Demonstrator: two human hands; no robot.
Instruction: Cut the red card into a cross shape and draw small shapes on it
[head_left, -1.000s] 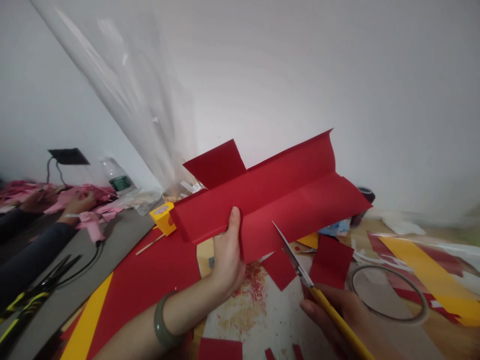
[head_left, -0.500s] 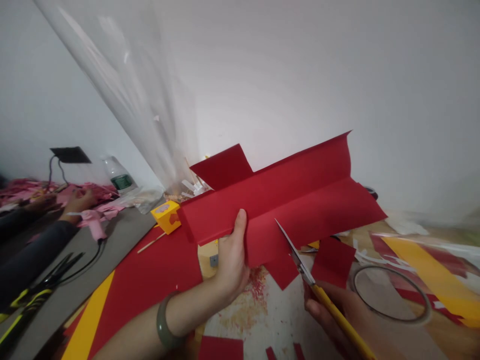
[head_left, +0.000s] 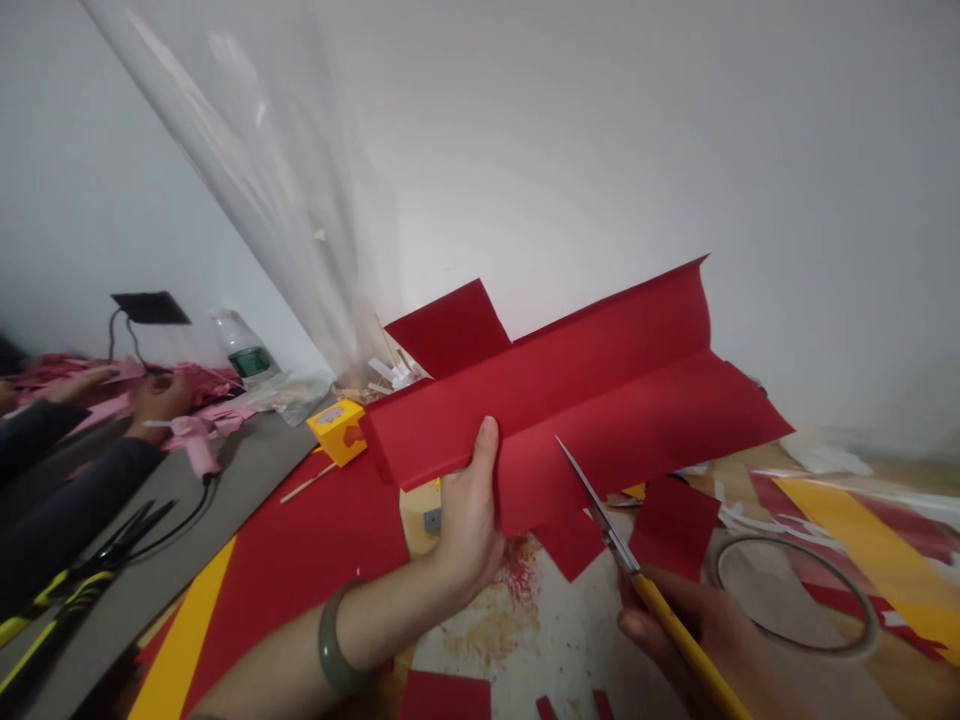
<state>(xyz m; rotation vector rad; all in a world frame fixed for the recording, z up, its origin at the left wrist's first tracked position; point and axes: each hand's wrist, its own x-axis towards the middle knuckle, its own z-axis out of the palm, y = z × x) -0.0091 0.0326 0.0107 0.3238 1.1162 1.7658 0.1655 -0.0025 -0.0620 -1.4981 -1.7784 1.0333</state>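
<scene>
My left hand [head_left: 469,515] grips a folded sheet of red card [head_left: 615,370] by its lower left edge, the thumb on its front face. The card has a lengthwise crease and a flap standing up at the upper left. In my right hand [head_left: 675,620] is a pair of scissors [head_left: 615,540] with a yellow handle. One pointed blade lies over the front of the card's lower part, tip towards the crease; the other blade is hidden.
A tape roll [head_left: 870,640], yellow strips [head_left: 832,520] and red card scraps [head_left: 675,520] lie at right. Left are a yellow box [head_left: 337,432], black-and-yellow pliers [head_left: 82,580], a pink glue gun [head_left: 193,445] and a bottle [head_left: 244,345]. Another person's hands [head_left: 161,405] handle pink pieces.
The view has shifted slightly. The card's right end sits a little farther right, and the scissors stay at its lower part. The other person's hands have moved a little.
</scene>
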